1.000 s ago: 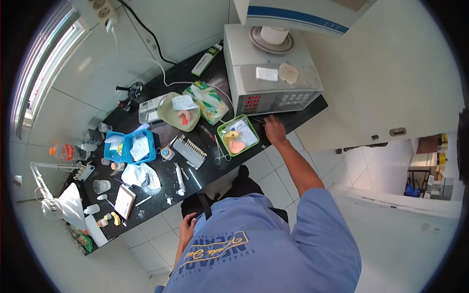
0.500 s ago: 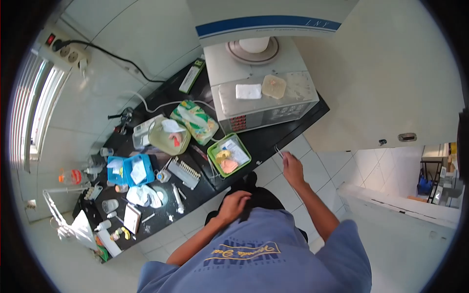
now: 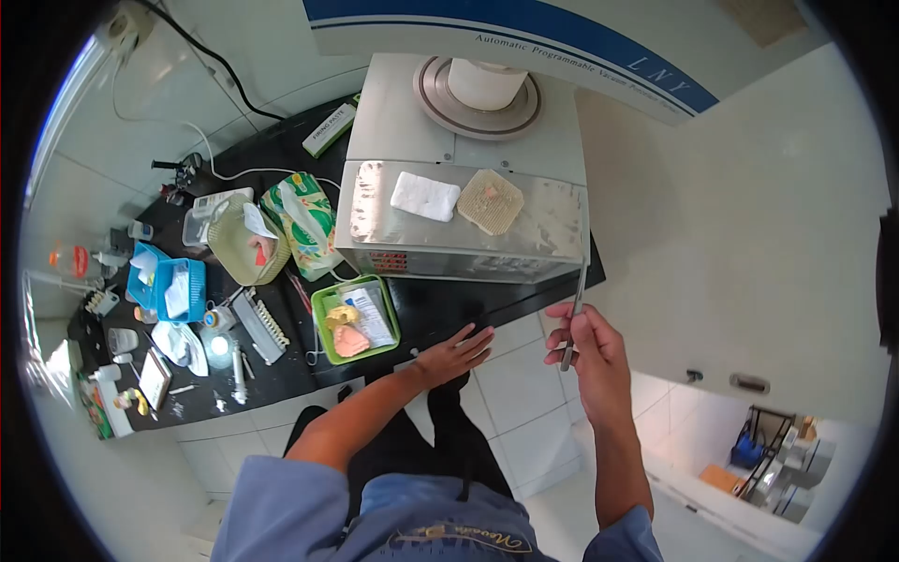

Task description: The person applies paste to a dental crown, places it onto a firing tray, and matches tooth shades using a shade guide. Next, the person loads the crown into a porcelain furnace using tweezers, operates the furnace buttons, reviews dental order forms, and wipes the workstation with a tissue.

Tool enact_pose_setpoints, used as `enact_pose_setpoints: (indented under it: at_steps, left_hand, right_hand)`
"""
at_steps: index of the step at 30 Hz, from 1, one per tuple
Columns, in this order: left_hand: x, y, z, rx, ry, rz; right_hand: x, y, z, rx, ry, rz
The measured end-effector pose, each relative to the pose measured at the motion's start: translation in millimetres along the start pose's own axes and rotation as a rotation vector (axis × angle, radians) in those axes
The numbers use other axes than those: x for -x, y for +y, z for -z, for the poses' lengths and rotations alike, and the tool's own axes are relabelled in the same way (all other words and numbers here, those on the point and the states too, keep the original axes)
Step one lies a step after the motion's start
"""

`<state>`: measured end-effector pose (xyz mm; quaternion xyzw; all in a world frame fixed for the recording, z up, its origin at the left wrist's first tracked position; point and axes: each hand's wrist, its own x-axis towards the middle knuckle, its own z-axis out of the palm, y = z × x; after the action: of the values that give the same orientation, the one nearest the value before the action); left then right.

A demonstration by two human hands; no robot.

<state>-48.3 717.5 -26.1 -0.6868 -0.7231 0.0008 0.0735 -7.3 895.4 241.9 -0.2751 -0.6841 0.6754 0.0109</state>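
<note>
Seen from my remote post, the right hand (image 3: 599, 356) is clamped around slender metal tweezers (image 3: 582, 286); half a second earlier these hung low over the floor, whereas now they point up across the front corner of the vacuum porcelain furnace (image 3: 449, 161), which I judge brings them nearer the honeycomb firing tray (image 3: 492, 214). That tray rests atop the furnace beside a white pad (image 3: 425, 196). The left hand (image 3: 456, 356), since extended from the torso, holds nothing, fingers spread apart near the green basket (image 3: 390, 309). Whether the tweezer tips meet, I cannot tell.
</note>
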Motion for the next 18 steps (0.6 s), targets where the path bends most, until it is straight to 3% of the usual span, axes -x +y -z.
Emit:
enact_pose_setpoints:
  at_steps: [7, 10, 13, 18]
  left_hand:
    - [2, -11, 5, 0.099, 0.012, -0.037]
    - [-1, -11, 10, 0.303, -0.152, -0.044]
    - [2, -10, 4, 0.419, 0.042, 0.025]
    - [4, -10, 2, 0.456, 0.17, 0.105]
  right_hand:
    - [-67, -38, 0, -0.142, -0.205, 0.052]
    - [-90, -51, -8, -0.141, -0.288, 0.079]
    - [-111, -62, -20, -0.184, -0.32, 0.11]
    - [-138, -74, -34, -0.172, -0.324, 0.192]
